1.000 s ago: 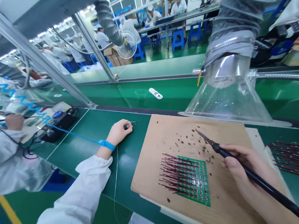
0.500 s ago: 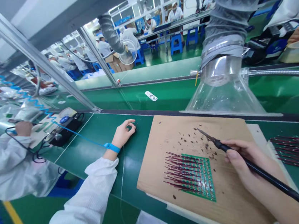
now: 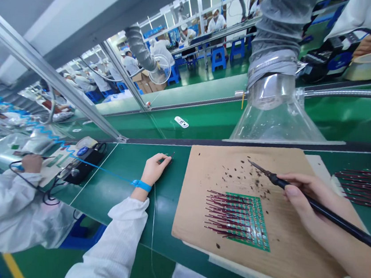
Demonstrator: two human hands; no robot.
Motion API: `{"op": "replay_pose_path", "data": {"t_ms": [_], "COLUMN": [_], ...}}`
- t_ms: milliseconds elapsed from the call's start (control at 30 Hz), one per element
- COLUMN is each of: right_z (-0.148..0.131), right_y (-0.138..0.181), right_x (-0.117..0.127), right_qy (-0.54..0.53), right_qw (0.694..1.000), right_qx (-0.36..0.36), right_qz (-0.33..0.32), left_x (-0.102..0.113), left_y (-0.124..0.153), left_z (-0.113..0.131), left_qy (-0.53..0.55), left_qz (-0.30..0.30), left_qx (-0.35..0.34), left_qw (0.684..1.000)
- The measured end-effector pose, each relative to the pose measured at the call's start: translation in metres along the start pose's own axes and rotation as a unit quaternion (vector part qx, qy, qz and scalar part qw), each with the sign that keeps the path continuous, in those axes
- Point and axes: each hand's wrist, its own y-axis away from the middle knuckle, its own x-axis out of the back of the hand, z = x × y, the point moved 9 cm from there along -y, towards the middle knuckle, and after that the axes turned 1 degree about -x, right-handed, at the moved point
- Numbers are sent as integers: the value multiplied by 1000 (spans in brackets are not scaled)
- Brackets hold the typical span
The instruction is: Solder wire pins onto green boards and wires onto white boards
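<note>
My right hand [image 3: 303,194] is closed round a black soldering iron [image 3: 318,208], its tip raised over the scorched wooden board [image 3: 226,161]. On that board lies a green circuit panel [image 3: 250,220] with rows of dark red wires [image 3: 220,212] sticking out to its left. My left hand [image 3: 154,168] rests on the green bench left of the board, fingers pinched on a thin solder wire [image 3: 153,215] that trails down past my white sleeve. A blue wrist strap [image 3: 141,185] circles that wrist.
A clear fume hood [image 3: 275,115] on a grey duct hangs just behind the board. More red wires [image 3: 364,188] lie at the right. A soldering station [image 3: 80,162] and a co-worker's hand [image 3: 31,162] sit to the left. A small white part [image 3: 181,122] lies on the conveyor.
The view has shifted a little. My left hand's fingers opened briefly, then closed again on the wire end. The right hand and the iron have held their place.
</note>
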Motion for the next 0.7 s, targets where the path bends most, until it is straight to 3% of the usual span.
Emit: {"op": "replay_pose_path", "data": {"t_ms": [167, 267, 400, 533, 600, 700], "right_z": [8, 4, 0, 4, 13, 19], "right_y": [2, 13, 44, 73, 85, 97], "right_x": [-3, 5, 19, 33, 39, 38], "right_qy": [-18, -54, -86, -131, -171, -219], "right_qw": [999, 998, 993, 983, 971, 959], "right_qx": [-20, -26, -68, -80, -101, -116], "right_qz": [-21, 0, 45, 103, 130, 138], "left_x": [8, 2, -39, -83, -95, -103], "left_y": [0, 11, 43, 76, 85, 93], "left_z": [6, 29, 90, 170, 199, 220], "left_qy": [20, 51, 119, 112, 91, 86], "left_qz": [15, -5, -115, -232, -252, -244], "left_qx": [-4, -5, -25, -128, -186, -236], "left_qw": [1000, 999, 986, 958, 945, 937]}}
